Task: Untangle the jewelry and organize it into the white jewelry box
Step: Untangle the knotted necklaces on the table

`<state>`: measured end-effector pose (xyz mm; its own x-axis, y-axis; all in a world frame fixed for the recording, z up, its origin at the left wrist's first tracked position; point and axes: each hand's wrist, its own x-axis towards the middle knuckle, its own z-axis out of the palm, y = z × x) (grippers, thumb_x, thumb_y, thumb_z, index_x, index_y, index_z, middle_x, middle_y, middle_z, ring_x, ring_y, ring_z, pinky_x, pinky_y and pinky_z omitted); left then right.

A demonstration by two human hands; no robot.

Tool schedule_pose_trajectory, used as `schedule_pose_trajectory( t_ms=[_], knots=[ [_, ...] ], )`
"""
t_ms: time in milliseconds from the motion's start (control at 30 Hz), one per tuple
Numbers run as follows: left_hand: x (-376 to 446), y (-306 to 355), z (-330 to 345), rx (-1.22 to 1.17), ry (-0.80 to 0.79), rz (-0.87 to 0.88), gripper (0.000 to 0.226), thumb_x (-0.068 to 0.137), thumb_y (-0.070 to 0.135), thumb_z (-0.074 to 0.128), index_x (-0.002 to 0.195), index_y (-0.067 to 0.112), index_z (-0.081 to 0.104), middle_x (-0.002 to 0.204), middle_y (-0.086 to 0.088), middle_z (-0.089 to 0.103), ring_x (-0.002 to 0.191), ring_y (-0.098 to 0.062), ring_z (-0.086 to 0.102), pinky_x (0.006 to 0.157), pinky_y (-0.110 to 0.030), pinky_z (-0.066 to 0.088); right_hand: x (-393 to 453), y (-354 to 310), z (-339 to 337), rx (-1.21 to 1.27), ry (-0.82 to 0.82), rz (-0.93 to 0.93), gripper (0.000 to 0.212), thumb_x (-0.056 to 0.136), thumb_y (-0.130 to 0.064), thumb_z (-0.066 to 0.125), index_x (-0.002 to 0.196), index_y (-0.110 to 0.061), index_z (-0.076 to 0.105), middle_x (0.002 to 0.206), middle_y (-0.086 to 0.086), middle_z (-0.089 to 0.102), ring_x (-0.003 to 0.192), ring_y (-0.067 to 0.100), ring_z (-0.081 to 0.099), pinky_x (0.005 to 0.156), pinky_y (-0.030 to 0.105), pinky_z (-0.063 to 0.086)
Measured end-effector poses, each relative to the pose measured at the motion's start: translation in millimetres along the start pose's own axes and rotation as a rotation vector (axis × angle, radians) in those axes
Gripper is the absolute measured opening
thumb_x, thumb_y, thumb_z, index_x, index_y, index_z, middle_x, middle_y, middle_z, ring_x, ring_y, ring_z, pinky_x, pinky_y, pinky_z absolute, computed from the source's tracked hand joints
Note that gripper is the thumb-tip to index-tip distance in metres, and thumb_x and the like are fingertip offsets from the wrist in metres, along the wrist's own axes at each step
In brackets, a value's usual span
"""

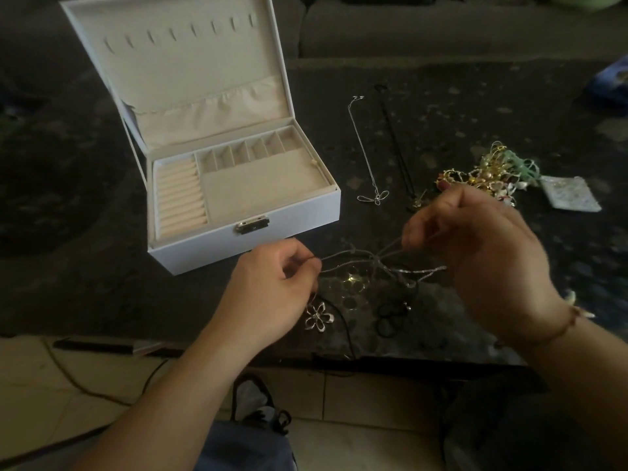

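1. Both hands are busy: left hand (272, 287) pinches one end of the tangled silver chain (370, 261), right hand (475, 246) pinches strands at the other end, holding it just above the dark table (136, 294).
2. Looks like they're mid-untangle; the knot sits between the hands.
3. Chain runs roughly left to right, flower pendant (317, 317) dangling under the left hand.
4. Next I'd guess gentle teasing apart, not yanking.
5. White jewelry box (244, 246) sits open to the left, nearly empty.

Dim, low light throughout. Dark speckled tabletop (441, 130) ahead, with a grey sofa (441, 32) behind. Pale floor tiles (356, 396) below, crossed by a cable (68, 375).
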<state>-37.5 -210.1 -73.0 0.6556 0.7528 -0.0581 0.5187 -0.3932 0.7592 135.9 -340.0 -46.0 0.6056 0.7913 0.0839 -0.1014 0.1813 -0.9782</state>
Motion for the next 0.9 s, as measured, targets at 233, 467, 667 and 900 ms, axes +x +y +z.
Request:
schedule_pose_trajectory(
  t_ms=[233, 467, 667, 900],
  knots=[
    [5, 4, -1, -0.024, 0.009, -0.023, 0.035, 0.101, 0.031, 0.050, 0.067, 0.026, 0.057, 0.054, 0.007, 0.058, 0.048, 0.000, 0.052, 0.052, -0.012, 0.035, -2, -16, 0, 0.278, -0.007, -0.006, 0.007, 0.069, -0.016, 0.040, 0.062, -0.014, 0.038, 0.050, 0.001, 0.029, 0.048, 0.016, 0.030, 0.051, 0.028, 0.032],
    [18, 26, 0, 0.191, 0.160, 0.176, 0.027, 0.097, 0.042, 0.054, 0.075, 0.028, 0.060, 0.053, 0.009, 0.052, 0.049, -0.007, 0.053, 0.049, -0.019, 0.033, 3, -38, -26, 0.337, -0.077, -0.134, 0.012, 0.069, -0.019, 0.038, 0.059, -0.013, 0.041, 0.050, 0.000, 0.024, 0.050, 0.015, 0.024, 0.055, 0.027, 0.032],
    [38, 47, 13, 0.564, 0.181, 0.311, 0.023, 0.097, 0.038, 0.054, 0.113, 0.027, 0.065, 0.094, 0.011, 0.056, 0.076, -0.008, 0.052, 0.054, -0.018, 0.031, 8, -30, -33, -0.045, -0.017, -0.184, 0.010, 0.073, -0.017, 0.061, 0.064, -0.019, 0.065, 0.049, 0.000, 0.048, 0.050, 0.023, 0.042, 0.060, 0.035, 0.040],
    [4, 58, 24, 0.096, -0.101, 0.434, 0.028, 0.088, 0.038, 0.059, 0.116, 0.040, 0.058, 0.102, 0.019, 0.065, 0.098, -0.002, 0.061, 0.082, -0.025, 0.052, -3, -21, -3, -0.777, -0.350, -0.512, 0.009, 0.091, -0.016, 0.064, 0.096, -0.018, 0.071, 0.090, -0.016, 0.066, 0.086, 0.005, 0.063, 0.079, 0.019, 0.047]
  ],
)
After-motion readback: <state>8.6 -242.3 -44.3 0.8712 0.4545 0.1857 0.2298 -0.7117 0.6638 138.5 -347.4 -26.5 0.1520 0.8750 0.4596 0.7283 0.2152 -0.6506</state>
